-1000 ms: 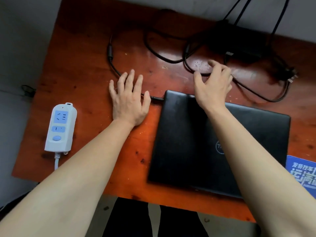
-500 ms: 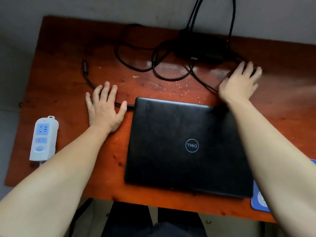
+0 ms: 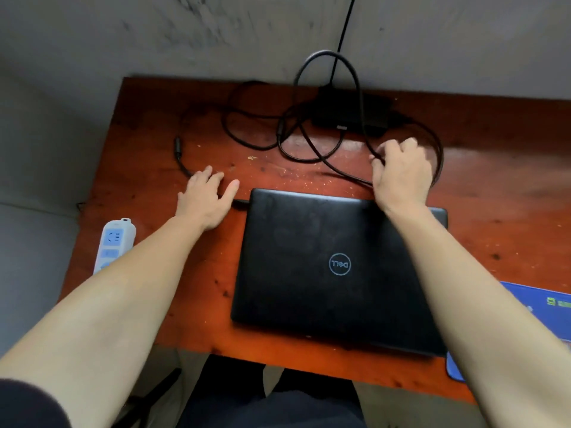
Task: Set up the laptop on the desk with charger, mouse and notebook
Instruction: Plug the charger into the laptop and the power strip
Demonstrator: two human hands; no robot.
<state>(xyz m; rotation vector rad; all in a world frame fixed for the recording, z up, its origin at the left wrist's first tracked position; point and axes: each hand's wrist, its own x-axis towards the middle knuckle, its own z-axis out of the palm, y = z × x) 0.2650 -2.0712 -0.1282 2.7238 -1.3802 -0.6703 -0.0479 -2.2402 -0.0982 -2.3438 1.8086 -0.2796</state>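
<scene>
A closed black laptop [image 3: 336, 267] lies on the reddish wooden desk [image 3: 494, 211]. The black charger brick [image 3: 349, 114] sits at the desk's far edge with its cable [image 3: 327, 97] coiled in loops around it. The cable's plug end meets the laptop's far left corner. My right hand [image 3: 401, 174] is behind the laptop's far edge, fingers curled around a loop of the cable, lifting it. My left hand [image 3: 205, 197] rests flat on the desk just left of the laptop's far corner, over the cable near the plug.
A white and blue power strip [image 3: 114, 242] lies at the desk's left edge. A blue mouse pad [image 3: 543, 307] shows at the right edge, partly under my right forearm. A grey wall stands right behind the desk. My dark-trousered legs are below the front edge.
My right hand moved from flat on the desk at the far right to the cable and closed on a loop, which now stands raised. The view tilted back. My left hand stayed put.
</scene>
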